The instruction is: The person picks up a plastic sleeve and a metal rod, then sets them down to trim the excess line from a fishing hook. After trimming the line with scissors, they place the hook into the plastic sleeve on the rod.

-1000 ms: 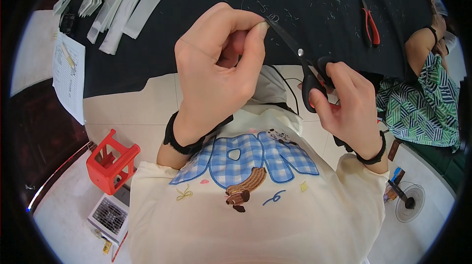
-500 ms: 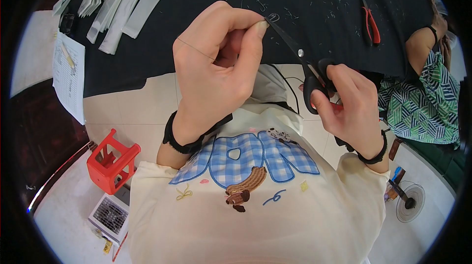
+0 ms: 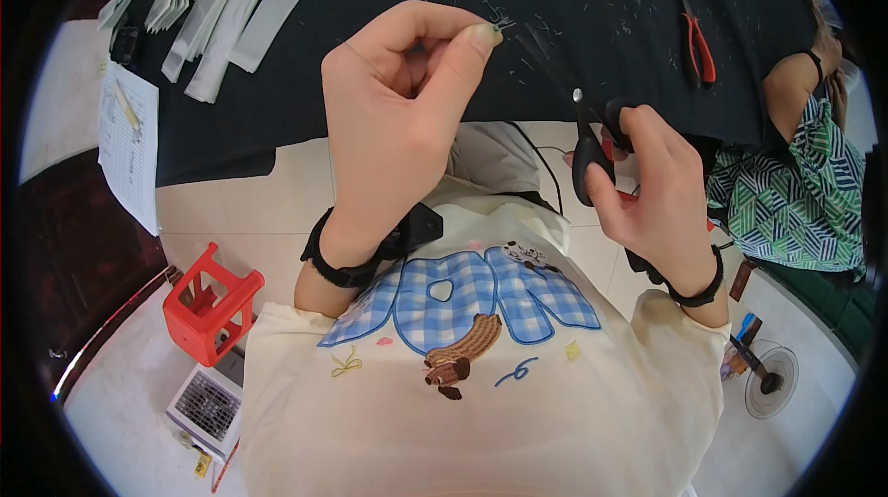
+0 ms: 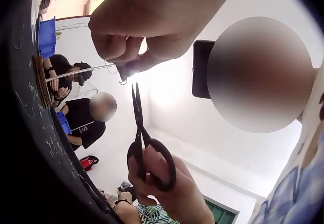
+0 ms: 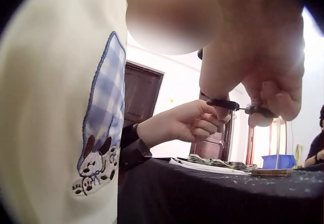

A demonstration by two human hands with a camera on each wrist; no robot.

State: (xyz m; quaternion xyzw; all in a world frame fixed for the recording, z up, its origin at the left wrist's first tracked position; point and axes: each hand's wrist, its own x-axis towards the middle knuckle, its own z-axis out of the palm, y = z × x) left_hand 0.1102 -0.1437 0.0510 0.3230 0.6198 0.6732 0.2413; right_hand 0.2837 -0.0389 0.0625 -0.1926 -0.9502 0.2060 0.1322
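Observation:
Thumb and forefinger of the left hand [image 3: 393, 118] pinch something tiny with thin thread ends showing at the fingertips, in the head view; what it is cannot be made out. The right hand [image 3: 657, 196] has its thumb and fingers in the black handles of scissors [image 3: 589, 150]. Their blades, blurred in the head view, point toward the left fingertips without touching them. In the left wrist view the scissors [image 4: 140, 125] have slightly parted tips just below a small wire-like loop [image 4: 123, 82] at the left hand [image 4: 157, 21].
Red-handled pliers [image 3: 700, 51] and scattered thread bits lie on the black cloth [image 3: 638, 90]. White strips [image 3: 287, 6] are at the back left, near a written sheet [image 3: 129, 145]. A red stool [image 3: 213, 303] stands lower left. Another person [image 3: 795, 173] sits at the right.
The scissor blades have drawn back from the left fingertips, toward the right. The left hand has shifted slightly left and turned, its thumb tip now more in view.

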